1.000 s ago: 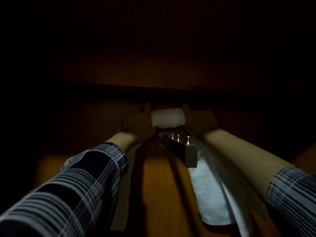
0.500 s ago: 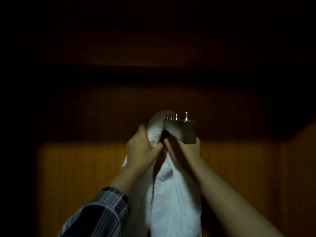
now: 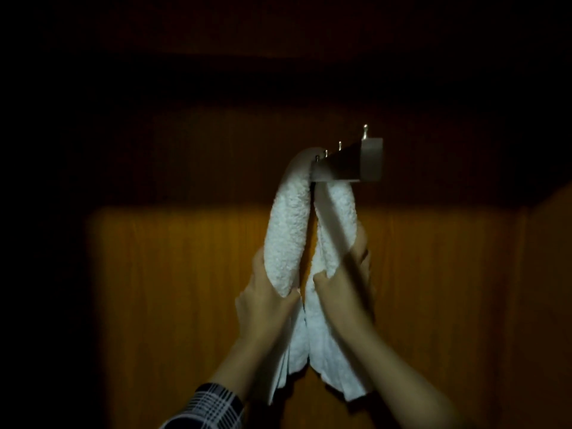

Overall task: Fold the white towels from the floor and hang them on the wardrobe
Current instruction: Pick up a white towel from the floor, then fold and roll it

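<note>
Overhead, white towel (image 3: 288, 230) over rail (image 3: 343, 168), both hands gripping

Very dim: one warm pool of light falls on the wooden back panel (image 3: 185, 289) in the lower centre, with a hard shadow line above it. Edges sink into black (corners unreadable), and detail seems slightly soft.

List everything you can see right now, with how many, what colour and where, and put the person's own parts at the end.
white towel: one, white, draped over the rail, both halves hanging down.
hanging rail: one, grey metal with small pegs on top, sticking out from the wardrobe back.
wardrobe back panel: one, orange-brown wood, behind the towel, upper part in shadow.
left hand: one, grips the towel's left half.
right hand: one, grips the towel's right half.
plaid sleeve: one, dark with white lines, left forearm.
</note>
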`<state>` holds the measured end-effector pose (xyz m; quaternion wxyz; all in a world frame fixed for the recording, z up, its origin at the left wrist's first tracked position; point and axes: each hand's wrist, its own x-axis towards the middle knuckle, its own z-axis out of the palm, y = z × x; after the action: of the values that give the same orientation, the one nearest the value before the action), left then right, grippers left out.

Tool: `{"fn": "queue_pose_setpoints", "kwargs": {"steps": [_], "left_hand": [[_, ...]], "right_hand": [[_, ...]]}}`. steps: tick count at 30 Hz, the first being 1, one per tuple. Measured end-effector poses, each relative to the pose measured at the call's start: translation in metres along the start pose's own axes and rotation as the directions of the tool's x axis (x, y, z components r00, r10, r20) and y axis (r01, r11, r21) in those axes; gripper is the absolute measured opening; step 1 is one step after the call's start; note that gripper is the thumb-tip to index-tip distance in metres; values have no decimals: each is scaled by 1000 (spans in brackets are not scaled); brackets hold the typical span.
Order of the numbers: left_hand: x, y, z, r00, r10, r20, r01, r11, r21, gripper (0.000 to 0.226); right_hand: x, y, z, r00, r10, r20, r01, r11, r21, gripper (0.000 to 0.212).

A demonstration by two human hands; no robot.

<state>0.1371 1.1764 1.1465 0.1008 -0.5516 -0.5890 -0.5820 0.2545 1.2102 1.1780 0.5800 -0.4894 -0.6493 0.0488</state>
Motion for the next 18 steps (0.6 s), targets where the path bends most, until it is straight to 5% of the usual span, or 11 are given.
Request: {"fn": "queue_pose_setpoints", "kwargs": {"steps": [3, 7, 10, 15, 18], "left_hand": [[-20, 3, 2, 993, 92, -72, -91, 996, 19, 91], [-23, -6, 17, 987, 150, -65, -145, 987, 70, 107], [-28, -4, 29, 986, 169, -8, -168, 984, 56, 108], [-26, 2, 16, 969, 137, 207, -171, 973, 158, 109], [-31, 6, -7, 905, 27, 424, -168, 940, 298, 124]], "right_hand": [[-22, 16, 11, 990, 10, 144, 21, 976, -216, 77], [-19, 16, 28, 972, -235, 4, 222, 913, -342, 62], [-20, 16, 37, 961, -277, 6, 265, 912, -313, 72], [-24, 14, 21, 952, -219, 214, 281, 904, -323, 79], [-37, 8, -8, 866, -89, 493, 270, 912, -310, 92]]}}
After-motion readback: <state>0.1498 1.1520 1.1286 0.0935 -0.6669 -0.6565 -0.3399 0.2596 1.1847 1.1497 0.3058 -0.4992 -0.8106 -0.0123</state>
